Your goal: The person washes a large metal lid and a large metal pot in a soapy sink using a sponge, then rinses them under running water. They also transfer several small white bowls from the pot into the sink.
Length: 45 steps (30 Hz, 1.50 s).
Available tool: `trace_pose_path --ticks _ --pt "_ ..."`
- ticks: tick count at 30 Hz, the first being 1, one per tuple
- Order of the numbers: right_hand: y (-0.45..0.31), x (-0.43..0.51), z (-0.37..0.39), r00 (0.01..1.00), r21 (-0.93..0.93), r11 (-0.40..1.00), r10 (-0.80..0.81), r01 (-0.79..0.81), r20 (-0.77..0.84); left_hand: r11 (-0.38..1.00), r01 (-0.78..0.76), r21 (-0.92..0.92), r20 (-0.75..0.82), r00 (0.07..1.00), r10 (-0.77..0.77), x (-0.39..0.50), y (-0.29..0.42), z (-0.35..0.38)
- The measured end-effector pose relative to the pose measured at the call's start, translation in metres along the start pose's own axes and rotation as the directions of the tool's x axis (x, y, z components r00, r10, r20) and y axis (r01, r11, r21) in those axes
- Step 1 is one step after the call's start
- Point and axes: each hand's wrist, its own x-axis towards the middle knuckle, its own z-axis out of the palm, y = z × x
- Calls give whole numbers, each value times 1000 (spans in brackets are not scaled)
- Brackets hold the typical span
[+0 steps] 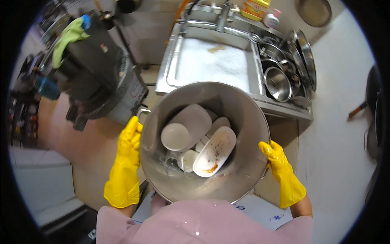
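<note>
A large steel stockpot [249, 170] fills the middle, its mouth facing up. My left hand [126, 152], in a yellow rubber glove, is at the pot's left side by a wire handle [143, 111]. My right hand [275, 161], gloved alike, grips the pot at its right rim, the thumb on the edge. Inside lie a stained white oblong dish [224, 146], a pale bowl [175, 136], a larger pale oblong dish [196, 117], a white cup [189, 160] and what looks like clear glassware [172, 163]. My left fingertips are partly hidden.
Beyond the pot stands a stainless steel sink [169, 73] with a faucet [224, 16]; steel bowls [277, 84] crowd its right compartment. A dark bin-like container [91, 67] with a green cloth [68, 38] stands at left. Pans [373, 91] hang at the right wall.
</note>
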Motion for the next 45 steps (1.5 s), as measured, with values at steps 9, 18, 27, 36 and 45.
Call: trace_pose_path --ticks 9,18,27,36,45 --pt "-60 122 47 807 59 910 -392 411 441 816 -575 59 50 818 573 -120 63 58" --pt "-149 169 120 696 65 877 -421 476 582 487 -843 228 -102 476 873 -125 93 84" --pt "-230 245 120 616 82 897 -362 434 700 544 -806 232 -352 452 820 -83 85 169" --pt "-248 339 138 450 -289 732 -28 617 892 671 -693 265 -475 512 716 -45 66 249" --pt "-229 272 226 -681 561 -385 -424 733 598 616 -669 416 -628 278 727 -14 56 277"
